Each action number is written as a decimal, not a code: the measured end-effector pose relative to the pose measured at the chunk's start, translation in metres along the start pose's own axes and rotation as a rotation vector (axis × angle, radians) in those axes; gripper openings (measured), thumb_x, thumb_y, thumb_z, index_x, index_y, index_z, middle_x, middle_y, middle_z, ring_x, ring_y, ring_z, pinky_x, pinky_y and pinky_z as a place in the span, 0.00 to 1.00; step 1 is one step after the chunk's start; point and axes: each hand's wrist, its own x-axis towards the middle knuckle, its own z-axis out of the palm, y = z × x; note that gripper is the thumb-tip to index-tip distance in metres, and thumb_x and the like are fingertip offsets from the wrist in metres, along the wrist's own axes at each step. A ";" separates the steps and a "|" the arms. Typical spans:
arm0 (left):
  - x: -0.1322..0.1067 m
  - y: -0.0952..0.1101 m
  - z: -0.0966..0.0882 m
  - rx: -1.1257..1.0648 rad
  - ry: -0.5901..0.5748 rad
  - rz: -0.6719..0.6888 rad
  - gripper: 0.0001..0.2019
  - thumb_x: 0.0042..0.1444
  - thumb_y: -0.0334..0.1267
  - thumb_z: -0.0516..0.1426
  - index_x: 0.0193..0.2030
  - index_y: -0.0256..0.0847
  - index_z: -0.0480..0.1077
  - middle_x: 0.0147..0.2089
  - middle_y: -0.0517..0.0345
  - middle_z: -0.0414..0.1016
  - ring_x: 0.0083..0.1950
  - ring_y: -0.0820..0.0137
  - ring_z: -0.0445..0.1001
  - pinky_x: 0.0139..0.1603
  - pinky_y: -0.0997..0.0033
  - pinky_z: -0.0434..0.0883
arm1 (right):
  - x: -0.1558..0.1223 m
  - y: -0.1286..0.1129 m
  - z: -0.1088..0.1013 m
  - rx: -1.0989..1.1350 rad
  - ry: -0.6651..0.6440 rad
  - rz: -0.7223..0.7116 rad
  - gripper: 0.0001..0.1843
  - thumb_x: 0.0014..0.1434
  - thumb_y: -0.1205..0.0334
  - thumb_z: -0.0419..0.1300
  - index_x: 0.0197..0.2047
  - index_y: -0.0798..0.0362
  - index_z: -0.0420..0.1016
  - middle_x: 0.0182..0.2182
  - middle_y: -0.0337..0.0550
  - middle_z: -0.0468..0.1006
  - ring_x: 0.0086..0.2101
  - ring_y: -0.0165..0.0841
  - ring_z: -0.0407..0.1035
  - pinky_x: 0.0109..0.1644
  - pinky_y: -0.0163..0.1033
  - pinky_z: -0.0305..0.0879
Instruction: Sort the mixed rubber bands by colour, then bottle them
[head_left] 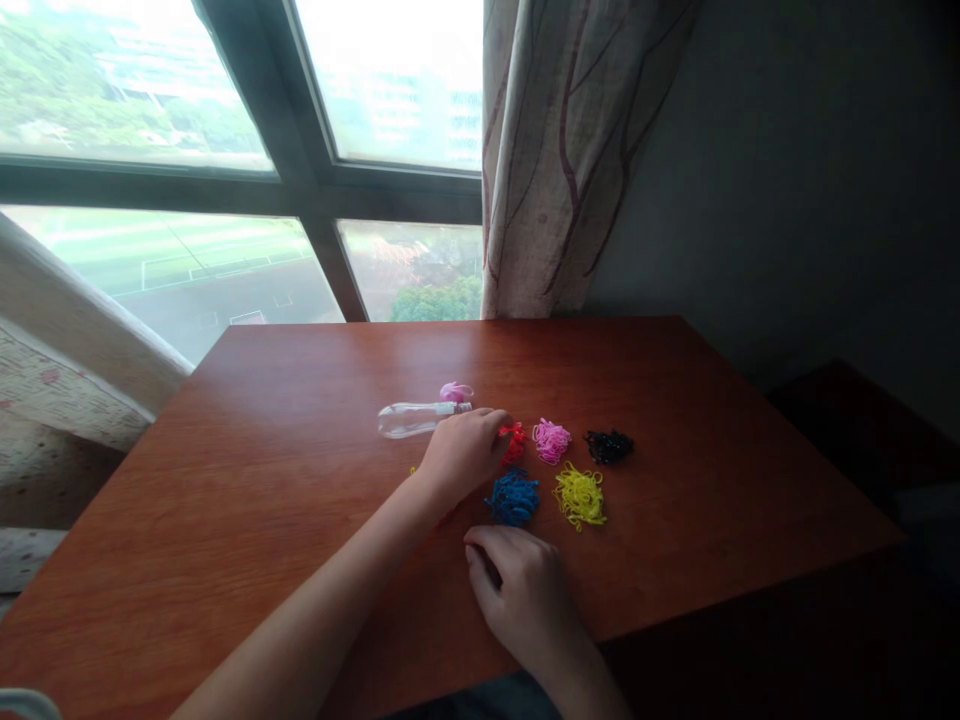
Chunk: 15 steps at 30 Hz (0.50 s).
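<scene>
My left hand (469, 450) reaches across the table, its fingertips pinched at the small pile of red rubber bands (516, 447). Part of that pile is hidden by the hand. Closer to me, my right hand (525, 590) rests on the wood with its fingers curled; whatever they may hold cannot be seen. Just beyond it lies a pile of blue rubber bands (513, 497). To the right are yellow rubber bands (580, 496), pink rubber bands (552, 441) and black rubber bands (609, 446). A clear bottle-shaped container (407, 420) lies on its side, partly behind my left hand.
A pink item (454, 391) sits just behind the clear container. The brown wooden table (247, 480) stands against a window (405, 270), with a patterned curtain (559, 160) at its far side. A pale curved edge (30, 700) shows at the lower left.
</scene>
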 end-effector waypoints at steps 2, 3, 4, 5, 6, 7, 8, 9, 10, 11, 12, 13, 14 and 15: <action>-0.005 -0.002 -0.002 -0.016 0.015 -0.001 0.08 0.60 0.33 0.55 0.42 0.42 0.76 0.35 0.55 0.79 0.32 0.68 0.75 0.31 0.73 0.63 | 0.000 0.001 0.000 0.006 0.000 -0.003 0.11 0.63 0.70 0.52 0.40 0.49 0.75 0.33 0.41 0.80 0.35 0.34 0.74 0.40 0.34 0.61; -0.008 -0.004 -0.004 -0.025 0.027 -0.004 0.09 0.60 0.34 0.55 0.43 0.42 0.76 0.34 0.56 0.79 0.31 0.68 0.74 0.31 0.73 0.63 | 0.000 0.001 0.000 0.011 0.002 -0.005 0.11 0.63 0.70 0.52 0.40 0.49 0.75 0.34 0.41 0.80 0.35 0.34 0.74 0.41 0.34 0.61; -0.013 -0.007 -0.005 -0.034 0.041 -0.009 0.09 0.61 0.34 0.55 0.44 0.42 0.76 0.34 0.57 0.79 0.31 0.69 0.74 0.31 0.73 0.63 | 0.000 0.001 0.001 0.016 0.001 -0.007 0.11 0.63 0.70 0.52 0.40 0.49 0.75 0.34 0.41 0.80 0.35 0.34 0.74 0.41 0.34 0.61; -0.018 -0.010 -0.007 -0.044 0.057 -0.016 0.09 0.61 0.35 0.55 0.44 0.42 0.76 0.33 0.57 0.79 0.30 0.70 0.73 0.31 0.73 0.63 | 0.000 0.001 0.001 0.020 0.000 -0.008 0.11 0.64 0.70 0.52 0.40 0.49 0.75 0.34 0.41 0.80 0.35 0.34 0.74 0.41 0.34 0.61; -0.024 -0.013 -0.009 -0.054 0.074 -0.023 0.09 0.62 0.35 0.55 0.44 0.41 0.76 0.32 0.57 0.79 0.29 0.71 0.72 0.31 0.73 0.63 | 0.000 0.001 0.001 0.023 -0.003 -0.009 0.11 0.64 0.70 0.52 0.40 0.49 0.75 0.34 0.40 0.80 0.35 0.33 0.74 0.41 0.34 0.60; -0.031 -0.017 -0.012 -0.063 0.090 -0.030 0.08 0.62 0.36 0.55 0.43 0.41 0.76 0.32 0.58 0.78 0.29 0.71 0.72 0.31 0.73 0.64 | -0.001 0.001 0.001 0.024 -0.004 -0.009 0.11 0.64 0.70 0.52 0.40 0.49 0.75 0.34 0.40 0.80 0.35 0.33 0.74 0.41 0.34 0.60; -0.039 -0.020 -0.015 -0.071 0.105 -0.038 0.08 0.62 0.36 0.55 0.42 0.40 0.76 0.32 0.58 0.78 0.28 0.72 0.72 0.31 0.74 0.64 | -0.001 0.001 0.001 0.021 -0.005 -0.008 0.11 0.64 0.69 0.52 0.40 0.49 0.75 0.34 0.40 0.80 0.35 0.33 0.74 0.41 0.34 0.59; -0.046 -0.023 -0.018 -0.077 0.118 -0.046 0.08 0.62 0.36 0.55 0.41 0.40 0.76 0.32 0.58 0.78 0.28 0.73 0.71 0.30 0.74 0.64 | -0.001 0.001 0.001 0.015 -0.004 -0.005 0.11 0.64 0.69 0.52 0.40 0.49 0.74 0.34 0.40 0.80 0.35 0.33 0.73 0.40 0.34 0.59; -0.055 -0.025 -0.021 -0.086 0.130 -0.052 0.08 0.62 0.36 0.55 0.40 0.40 0.76 0.32 0.58 0.78 0.28 0.73 0.71 0.30 0.75 0.64 | -0.001 0.000 0.001 0.005 -0.002 -0.001 0.11 0.64 0.69 0.52 0.39 0.49 0.74 0.33 0.39 0.80 0.35 0.33 0.73 0.40 0.34 0.58; -0.063 -0.026 -0.025 -0.101 0.144 -0.057 0.07 0.62 0.36 0.55 0.40 0.40 0.76 0.32 0.59 0.78 0.27 0.74 0.71 0.30 0.75 0.64 | -0.001 0.000 0.002 -0.008 0.000 0.005 0.10 0.65 0.69 0.52 0.39 0.49 0.74 0.33 0.39 0.80 0.34 0.33 0.73 0.39 0.35 0.58; -0.072 -0.027 -0.028 -0.124 0.162 -0.065 0.07 0.62 0.36 0.55 0.39 0.40 0.75 0.31 0.59 0.78 0.27 0.74 0.71 0.30 0.76 0.65 | 0.000 -0.001 0.002 -0.024 0.003 0.015 0.10 0.65 0.68 0.52 0.38 0.49 0.74 0.32 0.39 0.79 0.33 0.33 0.73 0.38 0.35 0.57; -0.081 -0.028 -0.032 -0.158 0.191 -0.080 0.07 0.62 0.36 0.55 0.39 0.40 0.75 0.30 0.60 0.78 0.27 0.75 0.71 0.29 0.77 0.65 | 0.000 -0.001 0.003 -0.042 0.004 0.026 0.10 0.65 0.67 0.52 0.38 0.49 0.74 0.32 0.38 0.79 0.33 0.33 0.72 0.37 0.35 0.56; -0.090 -0.028 -0.034 -0.192 0.223 -0.101 0.07 0.62 0.37 0.56 0.38 0.40 0.75 0.30 0.60 0.77 0.26 0.75 0.70 0.29 0.77 0.66 | 0.001 -0.002 0.004 -0.060 0.006 0.036 0.09 0.66 0.67 0.53 0.38 0.49 0.73 0.31 0.38 0.78 0.32 0.33 0.72 0.36 0.35 0.55; -0.099 -0.029 -0.035 -0.222 0.257 -0.126 0.07 0.61 0.37 0.56 0.38 0.40 0.75 0.30 0.61 0.77 0.26 0.76 0.70 0.28 0.78 0.66 | 0.002 -0.002 0.005 -0.078 0.009 0.047 0.08 0.66 0.66 0.53 0.37 0.49 0.73 0.29 0.37 0.78 0.31 0.33 0.71 0.35 0.35 0.54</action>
